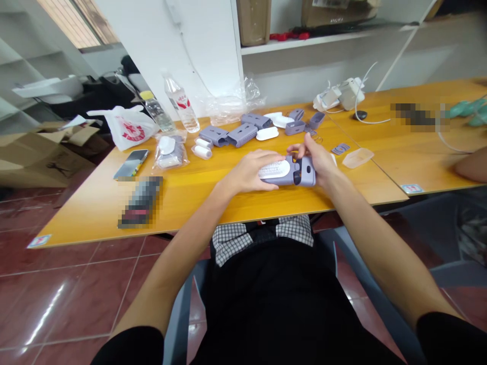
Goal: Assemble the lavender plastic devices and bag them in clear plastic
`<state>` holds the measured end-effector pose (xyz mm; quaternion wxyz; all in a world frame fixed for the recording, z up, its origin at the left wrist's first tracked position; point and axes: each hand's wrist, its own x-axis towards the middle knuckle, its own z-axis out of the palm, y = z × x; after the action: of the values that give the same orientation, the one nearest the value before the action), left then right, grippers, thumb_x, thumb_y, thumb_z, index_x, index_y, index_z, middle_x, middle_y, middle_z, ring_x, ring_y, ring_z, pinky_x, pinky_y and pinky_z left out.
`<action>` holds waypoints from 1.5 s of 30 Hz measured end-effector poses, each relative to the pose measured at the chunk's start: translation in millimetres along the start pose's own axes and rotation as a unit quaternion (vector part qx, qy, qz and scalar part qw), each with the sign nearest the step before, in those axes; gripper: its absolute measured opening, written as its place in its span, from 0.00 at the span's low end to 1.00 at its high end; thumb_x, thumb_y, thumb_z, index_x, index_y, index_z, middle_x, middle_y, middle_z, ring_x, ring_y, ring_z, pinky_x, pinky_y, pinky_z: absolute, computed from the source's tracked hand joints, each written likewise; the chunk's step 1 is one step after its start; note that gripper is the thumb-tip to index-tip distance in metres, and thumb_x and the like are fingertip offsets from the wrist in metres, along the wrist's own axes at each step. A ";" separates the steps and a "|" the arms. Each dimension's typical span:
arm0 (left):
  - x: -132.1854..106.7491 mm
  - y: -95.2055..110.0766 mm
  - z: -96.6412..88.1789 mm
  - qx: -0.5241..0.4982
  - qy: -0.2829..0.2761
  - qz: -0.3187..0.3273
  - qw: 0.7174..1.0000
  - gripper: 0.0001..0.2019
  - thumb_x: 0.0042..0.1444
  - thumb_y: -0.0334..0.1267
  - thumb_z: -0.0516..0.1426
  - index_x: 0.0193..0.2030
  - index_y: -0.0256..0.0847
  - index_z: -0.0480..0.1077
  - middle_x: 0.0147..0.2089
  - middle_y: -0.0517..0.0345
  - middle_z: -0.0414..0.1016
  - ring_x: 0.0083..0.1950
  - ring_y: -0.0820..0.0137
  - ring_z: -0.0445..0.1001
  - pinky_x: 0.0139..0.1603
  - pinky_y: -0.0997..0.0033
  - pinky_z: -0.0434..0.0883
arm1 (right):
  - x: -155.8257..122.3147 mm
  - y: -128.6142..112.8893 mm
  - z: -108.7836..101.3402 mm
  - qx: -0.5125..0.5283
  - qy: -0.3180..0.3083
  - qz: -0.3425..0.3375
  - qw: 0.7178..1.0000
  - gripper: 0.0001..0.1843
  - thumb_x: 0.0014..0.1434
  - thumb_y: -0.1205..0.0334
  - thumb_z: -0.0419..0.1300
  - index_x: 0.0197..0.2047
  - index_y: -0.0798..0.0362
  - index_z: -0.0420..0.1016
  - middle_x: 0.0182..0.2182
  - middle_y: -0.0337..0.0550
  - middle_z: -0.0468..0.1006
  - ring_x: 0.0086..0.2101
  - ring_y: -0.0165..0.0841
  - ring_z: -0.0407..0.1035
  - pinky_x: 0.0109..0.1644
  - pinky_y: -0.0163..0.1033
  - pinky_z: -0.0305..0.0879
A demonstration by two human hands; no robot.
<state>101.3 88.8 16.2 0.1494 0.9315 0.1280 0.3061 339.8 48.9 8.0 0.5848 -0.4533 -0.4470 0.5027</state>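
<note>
Both my hands hold one lavender plastic device (pixel 289 172) with a white ribbed insert, resting on the wooden table (pixel 190 197). My left hand (pixel 249 172) curls over its left, white end. My right hand (pixel 316 161) grips the right, purple end, fingers closed around it. Just behind lie several more lavender housings (pixel 243 134) and white oval inserts (pixel 267 133).
A clear lid (pixel 357 157) lies right of my hands. A phone (pixel 131 163), a bagged part (pixel 169 150), two water bottles (pixel 181 104) and a white plastic bag (pixel 127 128) sit to the left. White chargers (pixel 342 94) are at the back right. Another person's arm (pixel 472 165) rests at the right edge.
</note>
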 end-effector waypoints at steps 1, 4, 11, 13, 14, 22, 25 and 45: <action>-0.2 0.3 -0.4 -0.002 0.002 0.002 1.000 0.39 0.52 0.45 0.76 0.71 0.45 0.73 0.69 0.42 0.77 0.68 0.49 0.78 0.70 0.42 0.73 | -1.1 -0.5 1.5 0.011 -0.001 0.006 1.000 0.42 0.53 0.14 0.62 0.20 0.47 0.64 0.38 0.47 0.86 0.45 0.44 0.81 0.49 0.49 0.79; -0.3 2.4 -2.0 -0.006 0.002 0.002 1.000 0.39 0.52 0.43 0.76 0.71 0.46 0.74 0.69 0.42 0.78 0.68 0.49 0.78 0.70 0.42 0.73 | -3.7 -1.9 4.1 0.027 -0.019 0.013 0.999 0.41 0.53 0.15 0.62 0.19 0.46 0.63 0.38 0.46 0.86 0.48 0.46 0.82 0.52 0.52 0.80; 0.8 5.6 -4.9 -0.011 -0.017 -0.011 1.000 0.38 0.51 0.43 0.75 0.69 0.46 0.76 0.70 0.42 0.78 0.68 0.48 0.78 0.69 0.41 0.73 | -5.0 0.1 3.0 0.035 -0.048 -0.004 0.998 0.40 0.57 0.17 0.62 0.19 0.46 0.63 0.39 0.47 0.87 0.51 0.47 0.82 0.57 0.57 0.79; 0.5 5.6 -5.4 -0.013 -0.021 -0.014 1.000 0.38 0.50 0.41 0.76 0.69 0.46 0.76 0.70 0.42 0.78 0.68 0.48 0.78 0.70 0.41 0.73 | -5.6 0.7 3.5 0.026 -0.046 -0.008 0.999 0.41 0.56 0.17 0.62 0.19 0.46 0.63 0.39 0.47 0.87 0.50 0.48 0.82 0.57 0.58 0.79; 0.4 5.6 -5.5 -0.014 -0.023 -0.016 1.000 0.38 0.50 0.40 0.75 0.69 0.46 0.76 0.70 0.42 0.78 0.68 0.48 0.78 0.70 0.41 0.73 | -6.0 0.7 3.7 0.018 -0.044 -0.010 0.999 0.41 0.56 0.16 0.62 0.19 0.46 0.64 0.39 0.47 0.87 0.50 0.48 0.82 0.56 0.57 0.79; 2.3 4.9 -3.0 -0.002 -0.044 -0.010 0.999 0.38 0.49 0.36 0.75 0.69 0.46 0.76 0.69 0.43 0.78 0.67 0.48 0.78 0.69 0.41 0.73 | -8.9 -0.7 4.1 -0.041 -0.028 0.001 0.999 0.43 0.55 0.14 0.60 0.17 0.47 0.62 0.37 0.50 0.88 0.44 0.45 0.84 0.44 0.49 0.81; 3.6 3.9 -1.2 0.011 -0.050 -0.008 0.999 0.39 0.48 0.36 0.76 0.69 0.47 0.76 0.70 0.43 0.77 0.67 0.47 0.78 0.69 0.40 0.72 | -9.2 -0.7 4.2 -0.039 -0.024 0.008 0.999 0.43 0.55 0.15 0.61 0.18 0.47 0.62 0.35 0.49 0.88 0.41 0.45 0.84 0.41 0.47 0.80; 5.4 11.2 2.6 0.042 -0.090 -0.030 0.995 0.37 0.52 0.38 0.74 0.71 0.44 0.74 0.69 0.43 0.77 0.64 0.49 0.77 0.67 0.45 0.71 | -7.2 2.4 1.9 -0.075 -0.008 0.045 0.996 0.42 0.54 0.15 0.62 0.18 0.46 0.60 0.30 0.46 0.84 0.36 0.41 0.81 0.39 0.47 0.79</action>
<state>108.8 79.7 21.2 0.1298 0.9565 0.1546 0.2105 336.9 42.1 5.6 0.5220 -0.5114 -0.4679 0.4970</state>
